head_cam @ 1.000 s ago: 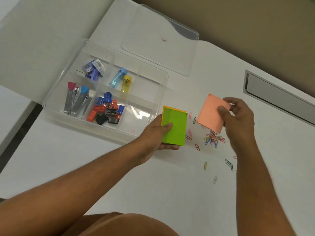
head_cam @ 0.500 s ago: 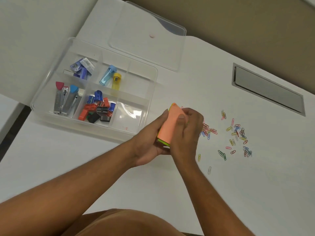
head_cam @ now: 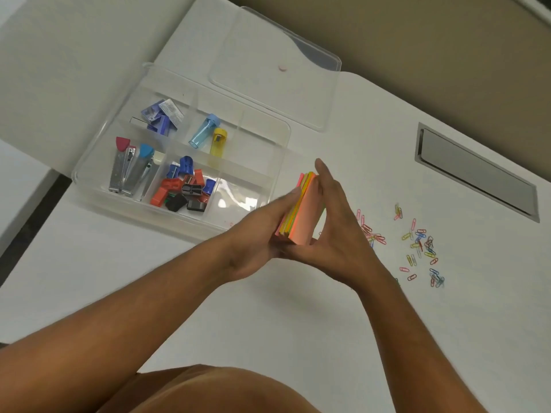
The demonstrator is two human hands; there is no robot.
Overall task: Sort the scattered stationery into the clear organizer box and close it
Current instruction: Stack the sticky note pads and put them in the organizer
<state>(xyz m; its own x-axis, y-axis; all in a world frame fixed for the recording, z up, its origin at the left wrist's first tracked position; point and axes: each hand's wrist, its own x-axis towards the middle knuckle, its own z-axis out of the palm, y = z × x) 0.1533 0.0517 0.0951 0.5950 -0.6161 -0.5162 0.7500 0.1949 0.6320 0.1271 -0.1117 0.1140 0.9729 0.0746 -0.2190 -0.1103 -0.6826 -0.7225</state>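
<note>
1. The pad stack (head_cam: 304, 211) of sticky notes stands on edge between the two hands, just right of the box (head_cam: 277, 150) and apparently a little above the counter (head_cam: 268, 308); whether its lower edge touches the counter cannot be told.
2. The left hand (head_cam: 262, 231) presses flat against the stack's left face, fingers straight. The right hand (head_cam: 334, 222) presses its orange right face, fingers straight and reaching past the top edge. Neither hand curls round it; they squeeze it like a sandwich.
3. The stack's long axis runs from near the wrists up and away toward the box's far right corner, leaning slightly right. Its thin coloured edges face up.
4. The box lies to the left of the stack, so the left hand is nearer to it. The compartment closest to the stack, front right in the box, looks unfilled, though its clear walls make that hard to judge.
5. The lid (head_cam: 268, 73) lies open behind the box.
6. Paper clips (head_cam: 417, 245) lie scattered right of the stack, nearer the right hand, still to be sorted.
</note>
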